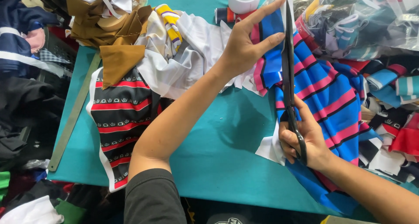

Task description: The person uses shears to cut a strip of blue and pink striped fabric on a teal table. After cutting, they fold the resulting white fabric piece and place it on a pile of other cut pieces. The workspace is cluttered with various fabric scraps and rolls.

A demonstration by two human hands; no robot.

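My right hand (pixel 300 139) grips the handles of long black scissors (pixel 288 62), whose blades point away from me along a blue fabric with pink and black stripes (pixel 331 93). My left hand (pixel 246 41) pinches the far upper edge of that striped fabric, holding it taut beside the blades. The fabric lies over the right part of a teal table (pixel 218 150). A white lining edge (pixel 270 147) shows just left of my right hand.
A black and red patterned cloth (pixel 120 115) lies at the left, with white (pixel 174 62) and brown (pixel 115 36) pieces behind it. A long metal ruler (pixel 72 115) lies on the left edge. Thread spools (pixel 242 1) stand at the back. Bagged striped scraps (pixel 362 19) pile at right.
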